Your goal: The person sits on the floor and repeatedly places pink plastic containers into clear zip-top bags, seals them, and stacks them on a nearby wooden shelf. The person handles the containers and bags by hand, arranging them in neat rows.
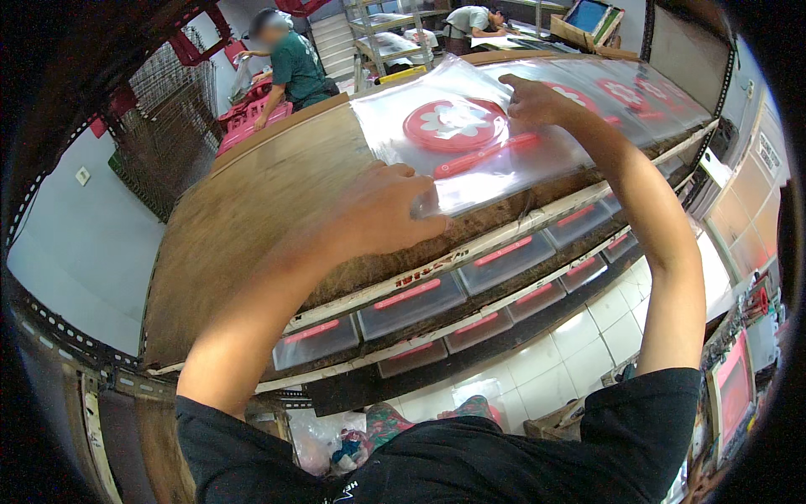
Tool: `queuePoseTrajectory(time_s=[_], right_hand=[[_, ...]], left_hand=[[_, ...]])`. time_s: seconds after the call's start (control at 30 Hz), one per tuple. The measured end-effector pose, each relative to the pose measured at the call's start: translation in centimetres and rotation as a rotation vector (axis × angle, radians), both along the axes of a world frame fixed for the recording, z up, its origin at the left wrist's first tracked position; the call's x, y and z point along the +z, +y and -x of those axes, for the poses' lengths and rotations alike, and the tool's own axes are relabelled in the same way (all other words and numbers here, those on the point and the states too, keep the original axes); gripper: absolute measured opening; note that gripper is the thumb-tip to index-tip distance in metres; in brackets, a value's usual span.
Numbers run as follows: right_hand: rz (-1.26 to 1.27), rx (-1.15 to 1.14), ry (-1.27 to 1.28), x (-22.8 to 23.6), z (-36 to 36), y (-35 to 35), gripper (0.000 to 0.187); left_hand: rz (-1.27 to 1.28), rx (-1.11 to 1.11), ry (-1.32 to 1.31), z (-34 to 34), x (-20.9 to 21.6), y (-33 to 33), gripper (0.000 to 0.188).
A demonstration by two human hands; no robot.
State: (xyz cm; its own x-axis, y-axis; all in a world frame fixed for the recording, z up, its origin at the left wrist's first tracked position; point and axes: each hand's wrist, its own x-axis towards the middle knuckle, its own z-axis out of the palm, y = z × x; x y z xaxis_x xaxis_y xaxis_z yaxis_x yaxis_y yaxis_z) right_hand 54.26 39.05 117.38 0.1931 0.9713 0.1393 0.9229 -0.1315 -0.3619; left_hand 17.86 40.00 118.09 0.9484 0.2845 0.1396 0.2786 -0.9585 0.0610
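Observation:
A clear plastic sheet (388,118) printed with a red and white flower and a red strip lies on the wooden worktop, its far edge slightly raised. At its near left corner is my left hand (382,210), thumb and fingers apart, slightly blurred; whether it touches the sheet I cannot tell. My right hand (537,102) reaches over the sheet's right side, index finger stretched out and thumb apart from it. To its right, more clear sheets with red flower prints (620,92) lie along the worktop.
The brown worktop (243,218) slopes across the view. Below its near edge, shelves hold several clear sheets with red strips (407,296). Beyond it, a person in green (295,71) stands by pink crates (243,122); another person (472,21) bends over a table. A metal rack (386,38) stands between them.

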Motion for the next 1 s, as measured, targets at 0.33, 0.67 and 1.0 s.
queuePoseTrajectory(time_s=[0.33,0.67,1.0], right_hand=[[0.340,0.561,-0.262,6.4,12.9,-9.2,0.065],[-0.006,0.473,-0.541,3.0,15.3,-8.3,0.039],[-0.457,0.287,-0.413,4.6,16.6,-8.0,0.030]], left_hand=[[-0.205,-0.038,0.264,-2.7,1.3,0.0,0.033],[-0.307,-0.011,0.014,-2.5,0.0,2.7,0.026],[1.290,0.510,-0.510,3.8,1.7,7.6,0.082]])
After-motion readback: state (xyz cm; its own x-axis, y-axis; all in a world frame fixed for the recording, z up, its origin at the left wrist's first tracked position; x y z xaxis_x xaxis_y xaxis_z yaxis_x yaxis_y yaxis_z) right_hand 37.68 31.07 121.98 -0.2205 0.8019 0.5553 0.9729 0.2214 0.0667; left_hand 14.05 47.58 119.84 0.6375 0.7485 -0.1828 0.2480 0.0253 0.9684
